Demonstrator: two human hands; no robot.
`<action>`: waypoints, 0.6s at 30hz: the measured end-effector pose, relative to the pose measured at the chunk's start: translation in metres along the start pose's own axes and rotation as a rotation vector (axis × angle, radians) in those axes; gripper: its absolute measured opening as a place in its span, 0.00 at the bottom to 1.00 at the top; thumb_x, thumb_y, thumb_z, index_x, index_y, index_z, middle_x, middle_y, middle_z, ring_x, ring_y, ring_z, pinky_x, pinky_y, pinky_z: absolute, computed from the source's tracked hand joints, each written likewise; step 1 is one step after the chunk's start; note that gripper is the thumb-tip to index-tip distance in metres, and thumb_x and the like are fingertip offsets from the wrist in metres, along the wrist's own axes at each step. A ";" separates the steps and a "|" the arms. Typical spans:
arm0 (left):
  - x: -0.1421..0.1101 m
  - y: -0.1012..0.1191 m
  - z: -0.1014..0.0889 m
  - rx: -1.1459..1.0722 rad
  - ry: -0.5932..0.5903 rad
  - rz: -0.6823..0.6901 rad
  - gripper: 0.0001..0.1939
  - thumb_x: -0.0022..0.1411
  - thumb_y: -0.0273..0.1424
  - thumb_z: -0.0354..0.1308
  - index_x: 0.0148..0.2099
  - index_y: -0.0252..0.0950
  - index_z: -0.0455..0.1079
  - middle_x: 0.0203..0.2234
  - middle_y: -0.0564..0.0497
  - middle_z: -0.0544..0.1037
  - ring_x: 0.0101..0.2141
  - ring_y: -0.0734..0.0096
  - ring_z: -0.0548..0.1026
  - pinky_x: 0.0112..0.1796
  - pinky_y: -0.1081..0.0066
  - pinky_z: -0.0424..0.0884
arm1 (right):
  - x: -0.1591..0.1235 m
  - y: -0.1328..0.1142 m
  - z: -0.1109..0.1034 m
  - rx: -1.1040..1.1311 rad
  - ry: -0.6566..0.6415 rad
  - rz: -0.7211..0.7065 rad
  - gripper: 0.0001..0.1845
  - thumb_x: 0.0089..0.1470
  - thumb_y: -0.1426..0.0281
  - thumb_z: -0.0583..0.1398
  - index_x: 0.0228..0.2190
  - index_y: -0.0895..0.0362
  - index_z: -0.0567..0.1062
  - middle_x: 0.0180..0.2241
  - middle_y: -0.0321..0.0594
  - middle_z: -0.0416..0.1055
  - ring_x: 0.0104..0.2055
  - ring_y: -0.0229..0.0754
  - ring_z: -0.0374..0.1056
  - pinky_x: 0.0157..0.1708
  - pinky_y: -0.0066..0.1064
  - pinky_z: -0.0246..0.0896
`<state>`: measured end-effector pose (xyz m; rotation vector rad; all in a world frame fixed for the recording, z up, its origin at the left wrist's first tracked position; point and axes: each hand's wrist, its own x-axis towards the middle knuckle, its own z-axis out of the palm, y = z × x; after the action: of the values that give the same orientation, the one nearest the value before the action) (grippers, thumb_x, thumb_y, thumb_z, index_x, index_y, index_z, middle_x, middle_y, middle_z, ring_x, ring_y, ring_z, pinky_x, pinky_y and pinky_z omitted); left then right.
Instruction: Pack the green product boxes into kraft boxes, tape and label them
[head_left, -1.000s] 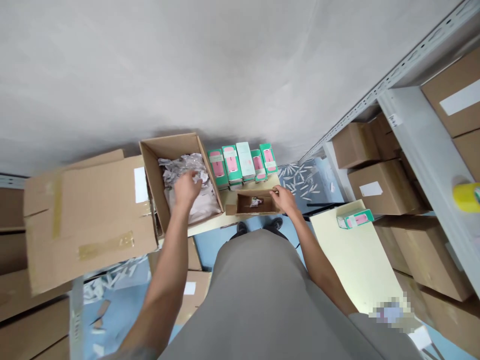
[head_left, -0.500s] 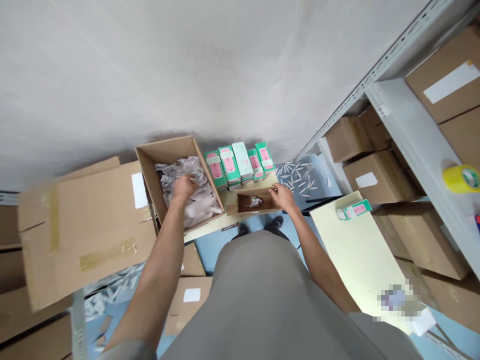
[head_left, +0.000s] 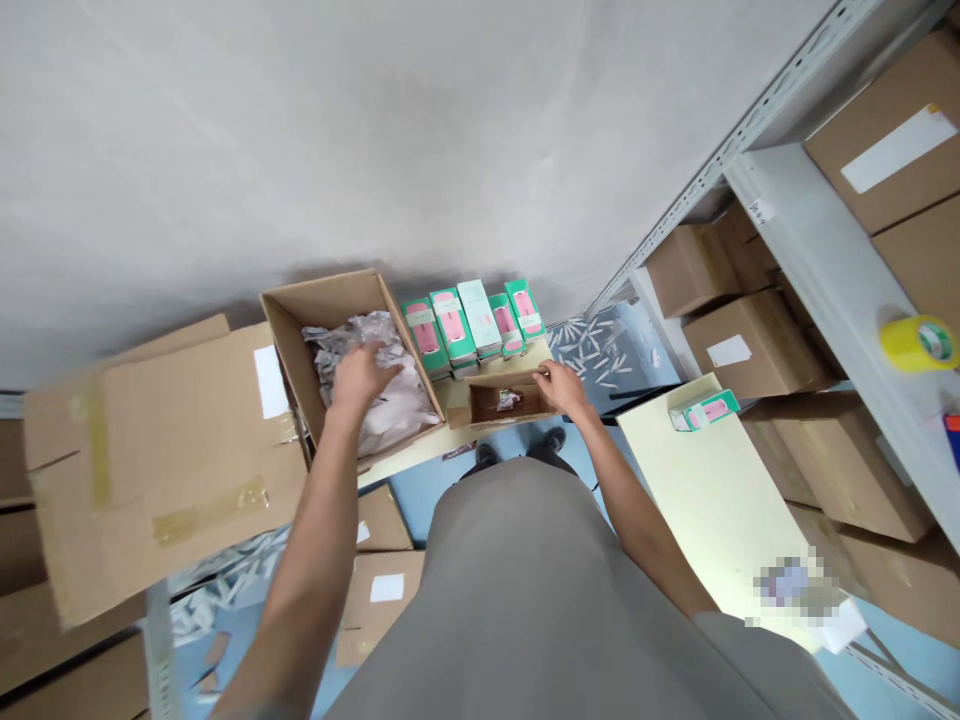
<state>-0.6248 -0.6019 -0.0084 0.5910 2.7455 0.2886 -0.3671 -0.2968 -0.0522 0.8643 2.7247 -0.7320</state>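
My left hand (head_left: 360,376) is over the large open cardboard box (head_left: 289,345), its thumb and fingers apart. Crumpled pale plastic packets (head_left: 394,410) fill that box, and my fingers are among or just above them; I see nothing held. At the right end of a small open cardboard box (head_left: 480,413), my right hand (head_left: 562,386) pinches the rim. Inside the small box lies a little packet with white and dark print (head_left: 508,400). Several green and pink cartons (head_left: 450,315) stand in a row behind it, with one pale carton (head_left: 480,318) among them.
Large cardboard flaps (head_left: 187,430) spread out on the left. To the right is a cream table (head_left: 675,470) bearing a green carton (head_left: 703,411). A metal shelf (head_left: 817,230) holds brown boxes and yellow tape (head_left: 916,343). White strips (head_left: 592,350) lie beyond the work table's right end.
My left hand has shifted slightly within the large box, and its thumb and fingers now spread wider. My right hand keeps its hold on the small box.
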 end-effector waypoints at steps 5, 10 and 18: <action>-0.063 0.065 -0.015 -0.267 0.095 0.284 0.26 0.72 0.32 0.52 0.69 0.40 0.71 0.53 0.45 0.84 0.50 0.54 0.82 0.56 0.60 0.75 | 0.000 0.001 -0.001 0.003 -0.003 -0.006 0.15 0.72 0.63 0.60 0.54 0.55 0.81 0.53 0.49 0.82 0.54 0.52 0.78 0.52 0.34 0.68; -0.076 0.074 0.000 -0.220 0.140 0.169 0.24 0.70 0.31 0.56 0.65 0.36 0.74 0.57 0.37 0.81 0.59 0.42 0.78 0.61 0.51 0.72 | 0.001 0.003 -0.006 0.001 -0.024 -0.018 0.16 0.72 0.63 0.61 0.54 0.55 0.81 0.54 0.49 0.83 0.55 0.52 0.77 0.52 0.35 0.68; -0.054 0.053 0.013 -0.189 0.031 0.293 0.27 0.67 0.33 0.61 0.66 0.33 0.73 0.60 0.37 0.78 0.61 0.45 0.74 0.65 0.53 0.67 | -0.001 0.008 -0.005 -0.001 -0.015 -0.034 0.16 0.73 0.63 0.60 0.55 0.55 0.81 0.54 0.50 0.82 0.55 0.52 0.77 0.54 0.35 0.68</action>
<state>-0.5544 -0.5755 0.0076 0.9412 2.6157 0.6214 -0.3617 -0.2886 -0.0509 0.8116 2.7328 -0.7402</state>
